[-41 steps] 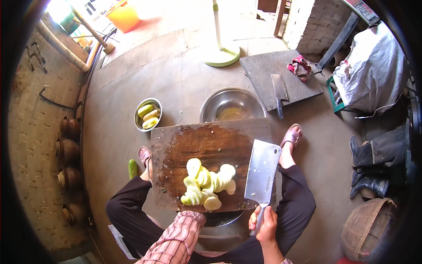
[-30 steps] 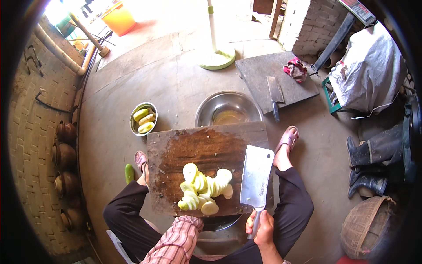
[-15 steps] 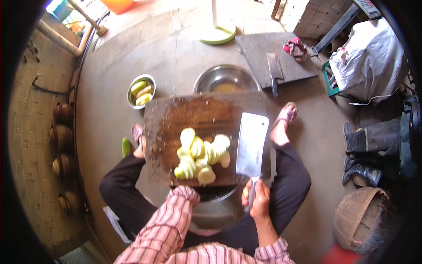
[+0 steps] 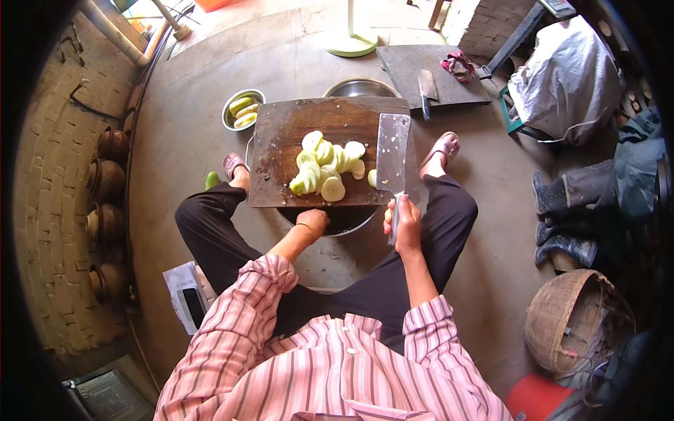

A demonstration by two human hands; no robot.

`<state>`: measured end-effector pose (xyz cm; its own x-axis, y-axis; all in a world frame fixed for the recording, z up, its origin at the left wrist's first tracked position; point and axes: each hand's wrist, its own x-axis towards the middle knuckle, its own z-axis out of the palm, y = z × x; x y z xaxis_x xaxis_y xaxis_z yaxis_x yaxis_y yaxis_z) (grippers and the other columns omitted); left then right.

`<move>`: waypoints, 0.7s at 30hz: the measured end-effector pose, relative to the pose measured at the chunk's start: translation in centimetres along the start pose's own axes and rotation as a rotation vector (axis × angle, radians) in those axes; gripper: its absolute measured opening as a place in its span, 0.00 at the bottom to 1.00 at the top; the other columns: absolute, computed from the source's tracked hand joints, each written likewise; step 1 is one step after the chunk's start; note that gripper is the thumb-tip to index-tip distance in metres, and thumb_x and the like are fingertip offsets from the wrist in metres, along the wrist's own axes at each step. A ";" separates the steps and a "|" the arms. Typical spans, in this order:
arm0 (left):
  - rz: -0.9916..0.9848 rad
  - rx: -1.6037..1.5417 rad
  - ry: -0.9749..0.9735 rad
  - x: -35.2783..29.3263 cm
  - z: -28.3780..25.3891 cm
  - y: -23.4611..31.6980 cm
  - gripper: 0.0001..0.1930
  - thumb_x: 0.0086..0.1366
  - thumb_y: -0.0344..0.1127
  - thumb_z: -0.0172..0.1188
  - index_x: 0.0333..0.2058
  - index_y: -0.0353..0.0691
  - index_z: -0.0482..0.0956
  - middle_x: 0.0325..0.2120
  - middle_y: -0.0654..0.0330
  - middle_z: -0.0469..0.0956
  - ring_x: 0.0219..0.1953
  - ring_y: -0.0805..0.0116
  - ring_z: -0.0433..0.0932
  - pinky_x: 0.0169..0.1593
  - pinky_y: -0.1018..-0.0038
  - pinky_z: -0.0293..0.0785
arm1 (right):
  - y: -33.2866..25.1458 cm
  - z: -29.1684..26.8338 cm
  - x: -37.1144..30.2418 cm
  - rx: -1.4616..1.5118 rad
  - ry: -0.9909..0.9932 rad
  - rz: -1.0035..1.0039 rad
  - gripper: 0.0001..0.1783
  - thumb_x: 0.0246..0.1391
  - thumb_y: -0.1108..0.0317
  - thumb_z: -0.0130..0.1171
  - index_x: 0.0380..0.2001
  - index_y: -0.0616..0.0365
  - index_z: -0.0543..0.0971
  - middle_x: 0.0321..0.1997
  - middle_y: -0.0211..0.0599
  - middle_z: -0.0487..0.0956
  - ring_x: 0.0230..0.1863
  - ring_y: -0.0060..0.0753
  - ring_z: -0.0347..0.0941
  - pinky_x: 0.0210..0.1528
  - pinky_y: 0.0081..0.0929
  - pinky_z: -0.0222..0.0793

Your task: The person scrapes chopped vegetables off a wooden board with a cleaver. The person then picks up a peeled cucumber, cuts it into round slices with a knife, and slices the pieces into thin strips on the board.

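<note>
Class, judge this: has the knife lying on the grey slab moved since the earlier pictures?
No: against the grey slab, the knife lies in the same place, left of the crumpled cloth, handle past the near edge.

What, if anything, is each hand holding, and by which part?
The right hand holds the cleaver by its handle. Whether the curled left hand holds anything cannot be told.

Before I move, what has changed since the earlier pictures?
The left hand, earlier hidden, now shows at the near edge of the cutting board, past the striped sleeve. One cucumber slice now shows at the left edge of the held cleaver. The view shifted toward the body. The right hand still grips the cleaver; the other slices stay on the board.
</note>
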<state>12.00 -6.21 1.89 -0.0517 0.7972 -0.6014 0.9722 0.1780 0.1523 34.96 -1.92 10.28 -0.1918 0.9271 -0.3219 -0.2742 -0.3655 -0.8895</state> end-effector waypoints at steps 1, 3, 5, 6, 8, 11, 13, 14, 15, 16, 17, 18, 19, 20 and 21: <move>0.068 0.041 0.086 -1.6 -0.4 -0.5 0.11 0.61 0.40 0.52 0.33 0.43 0.82 0.35 0.52 0.81 0.40 0.56 0.81 0.41 0.62 0.76 | -0.1 0.2 -0.1 -0.008 -0.007 0.000 0.23 0.66 0.52 0.39 0.29 0.62 0.70 0.15 0.32 0.68 0.10 0.22 0.62 0.13 0.19 0.59; 0.148 0.073 0.319 -4.4 -0.8 -1.6 0.08 0.60 0.38 0.53 0.32 0.43 0.80 0.32 0.54 0.79 0.38 0.56 0.80 0.38 0.61 0.76 | -0.3 0.5 -0.3 -0.025 -0.019 -0.008 0.23 0.65 0.51 0.40 0.29 0.61 0.69 0.15 0.32 0.68 0.10 0.22 0.62 0.12 0.20 0.59; 0.155 0.025 0.378 -6.4 -2.9 -1.9 0.07 0.58 0.35 0.54 0.33 0.43 0.78 0.31 0.52 0.79 0.36 0.53 0.80 0.37 0.60 0.76 | -0.8 0.4 -0.5 -0.023 0.015 0.009 0.23 0.64 0.50 0.42 0.29 0.61 0.70 0.15 0.32 0.68 0.10 0.22 0.61 0.12 0.20 0.59; 0.165 -0.121 0.430 -7.1 -3.8 -2.2 0.07 0.57 0.34 0.54 0.32 0.42 0.78 0.29 0.51 0.79 0.34 0.54 0.80 0.37 0.60 0.76 | -0.8 0.3 -0.5 -0.033 0.033 0.005 0.19 0.61 0.54 0.50 0.28 0.61 0.70 0.15 0.31 0.68 0.10 0.21 0.62 0.12 0.19 0.59; 0.244 -0.447 0.502 -6.8 -4.7 -3.9 0.07 0.57 0.31 0.54 0.33 0.38 0.78 0.24 0.53 0.78 0.26 0.62 0.79 0.31 0.66 0.75 | -0.7 -0.1 -0.5 -0.110 0.054 -0.038 0.17 0.59 0.56 0.53 0.27 0.60 0.70 0.15 0.30 0.68 0.10 0.20 0.62 0.12 0.19 0.59; 0.163 -0.963 0.484 -5.3 -8.2 -4.9 0.12 0.55 0.26 0.59 0.39 0.31 0.75 0.21 0.59 0.75 0.18 0.74 0.74 0.22 0.75 0.71 | -0.5 -0.7 -0.5 -0.181 0.098 -0.080 0.12 0.55 0.64 0.58 0.25 0.60 0.70 0.15 0.29 0.69 0.10 0.19 0.64 0.12 0.19 0.59; 0.100 -1.059 0.535 -3.5 -9.3 -6.9 0.19 0.53 0.26 0.62 0.45 0.31 0.73 0.25 0.56 0.76 0.21 0.73 0.75 0.24 0.75 0.71 | -0.5 -0.4 -0.4 -0.298 0.100 -0.135 0.12 0.56 0.64 0.57 0.24 0.59 0.70 0.14 0.28 0.69 0.10 0.18 0.64 0.12 0.19 0.59; 0.095 -1.060 0.546 -2.8 -9.6 -7.9 0.19 0.53 0.26 0.62 0.45 0.31 0.73 0.25 0.56 0.76 0.21 0.73 0.75 0.24 0.75 0.71 | -0.4 -0.1 -0.4 -0.372 0.105 -0.169 0.12 0.54 0.64 0.59 0.24 0.60 0.70 0.15 0.31 0.71 0.10 0.20 0.66 0.13 0.21 0.62; 0.085 -0.864 0.576 -2.2 -9.9 -8.5 0.23 0.51 0.26 0.63 0.48 0.32 0.72 0.27 0.56 0.76 0.24 0.71 0.75 0.27 0.75 0.72 | -0.6 -0.1 -0.3 -0.375 0.102 -0.171 0.12 0.54 0.64 0.59 0.24 0.60 0.70 0.15 0.31 0.71 0.10 0.20 0.66 0.13 0.21 0.62; 0.073 -0.667 0.600 -1.7 -10.1 -9.1 0.27 0.50 0.27 0.64 0.50 0.33 0.71 0.29 0.55 0.76 0.27 0.69 0.75 0.30 0.74 0.73 | -0.7 -0.1 -0.1 -0.498 0.133 -0.236 0.13 0.53 0.64 0.59 0.24 0.61 0.70 0.15 0.34 0.72 0.11 0.24 0.68 0.14 0.25 0.63; 0.068 -0.670 0.604 -1.3 -10.1 -9.8 0.27 0.50 0.27 0.64 0.50 0.33 0.71 0.29 0.55 0.76 0.27 0.69 0.75 0.30 0.74 0.73 | -0.9 0.0 0.2 -0.621 0.163 -0.299 0.13 0.52 0.64 0.60 0.24 0.61 0.70 0.16 0.37 0.73 0.12 0.28 0.70 0.16 0.28 0.64; 0.061 -0.646 0.614 -1.1 -10.2 -10.4 0.28 0.48 0.29 0.65 0.51 0.34 0.71 0.28 0.56 0.76 0.29 0.67 0.75 0.33 0.73 0.72 | -0.9 -0.4 0.9 -0.739 0.202 -0.367 0.15 0.50 0.63 0.62 0.25 0.63 0.70 0.18 0.44 0.75 0.17 0.42 0.74 0.22 0.37 0.67; 0.053 -0.622 0.624 -0.8 -10.3 -11.0 0.29 0.47 0.30 0.66 0.51 0.35 0.72 0.27 0.56 0.76 0.31 0.66 0.75 0.36 0.73 0.72 | -1.0 -0.8 1.7 -0.876 0.257 -0.418 0.15 0.48 0.62 0.63 0.26 0.62 0.71 0.20 0.47 0.75 0.24 0.52 0.73 0.28 0.42 0.68; 0.055 -0.627 0.655 -0.7 -10.3 -11.8 0.26 0.46 0.31 0.66 0.48 0.37 0.75 0.27 0.56 0.76 0.31 0.63 0.76 0.37 0.70 0.73 | -1.2 -1.3 2.5 -0.949 0.268 -0.496 0.15 0.46 0.63 0.64 0.26 0.62 0.71 0.22 0.47 0.75 0.27 0.54 0.73 0.31 0.42 0.68; 0.047 -0.629 0.652 -0.7 -10.1 -12.9 0.26 0.46 0.31 0.66 0.48 0.37 0.75 0.27 0.56 0.76 0.31 0.63 0.76 0.37 0.70 0.73 | -2.1 -1.2 2.9 -1.022 0.276 -0.574 0.15 0.45 0.63 0.65 0.27 0.61 0.71 0.25 0.48 0.75 0.30 0.56 0.72 0.34 0.43 0.68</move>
<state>-2.83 -3.22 8.29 -0.3202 0.9461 -0.0494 0.6823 0.2665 0.6808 36.11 1.66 10.77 -0.0438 0.9653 0.2573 0.6435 0.2243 -0.7318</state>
